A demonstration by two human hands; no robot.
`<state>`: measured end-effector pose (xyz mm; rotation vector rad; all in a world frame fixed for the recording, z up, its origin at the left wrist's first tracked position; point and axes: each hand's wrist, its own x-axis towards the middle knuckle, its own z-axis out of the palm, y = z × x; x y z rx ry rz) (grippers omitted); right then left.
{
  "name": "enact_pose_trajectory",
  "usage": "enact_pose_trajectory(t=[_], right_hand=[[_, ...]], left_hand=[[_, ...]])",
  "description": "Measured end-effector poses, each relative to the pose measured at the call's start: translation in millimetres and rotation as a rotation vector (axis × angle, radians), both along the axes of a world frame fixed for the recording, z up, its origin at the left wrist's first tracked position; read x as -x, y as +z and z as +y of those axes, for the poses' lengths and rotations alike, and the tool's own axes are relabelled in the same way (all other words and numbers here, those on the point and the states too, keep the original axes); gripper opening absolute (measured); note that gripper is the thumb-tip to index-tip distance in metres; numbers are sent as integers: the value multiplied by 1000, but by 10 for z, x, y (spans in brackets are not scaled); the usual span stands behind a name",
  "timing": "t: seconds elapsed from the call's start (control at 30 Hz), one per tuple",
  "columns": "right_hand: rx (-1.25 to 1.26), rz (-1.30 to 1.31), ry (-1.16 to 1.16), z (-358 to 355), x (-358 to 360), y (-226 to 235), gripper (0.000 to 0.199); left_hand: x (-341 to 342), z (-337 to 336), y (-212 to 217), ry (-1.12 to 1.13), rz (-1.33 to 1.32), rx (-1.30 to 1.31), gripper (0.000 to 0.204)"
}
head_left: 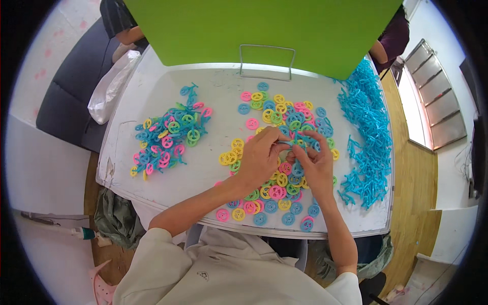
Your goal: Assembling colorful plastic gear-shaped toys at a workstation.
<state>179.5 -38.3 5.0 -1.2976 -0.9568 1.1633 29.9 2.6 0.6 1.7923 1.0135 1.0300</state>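
Note:
My left hand (262, 158) and my right hand (316, 166) meet over a heap of small plastic wheels (277, 192) in yellow, pink, green and blue. Thumb and fingers of both hands pinch a small blue plastic piece (287, 144) between them. My fingers cover much of it, so its full shape is hidden. To the left lies a pile of blue stems with coloured wheels joined to them (170, 129). Along the table's right side runs a long heap of blue branched plastic stems (367, 137).
A green panel (264, 30) with a wire handle (267, 46) stands across the back of the white table (213, 101). Other people's arms show beyond it at both sides. A clear plastic bag (113, 86) lies by the left edge, next to a dark seat (71, 96).

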Motion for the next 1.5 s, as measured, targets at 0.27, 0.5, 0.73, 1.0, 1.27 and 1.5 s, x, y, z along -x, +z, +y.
enact_pose_trajectory(t=[0.27, 0.5, 0.73, 1.0, 1.27, 1.5], right_hand=[[-246, -560, 47, -26, -23, 63, 17], [-302, -479, -12, 7, -103, -58, 16], [-185, -392, 2, 13, -54, -75, 15], [-173, -420, 37, -2, -15, -140, 16], [-145, -297, -13, -26, 80, -151, 16], [-16, -210, -23, -15, 143, -30, 17]], left_hand=[[70, 97, -28, -52, -318, 301, 15], [38, 52, 58, -76, -348, 378, 19], [62, 65, 49, -92, -361, 422, 20], [89, 19, 96, -2, 37, 179, 20], [71, -8, 96, 9, -23, 115, 22], [39, -34, 102, 13, -160, 202, 18]])
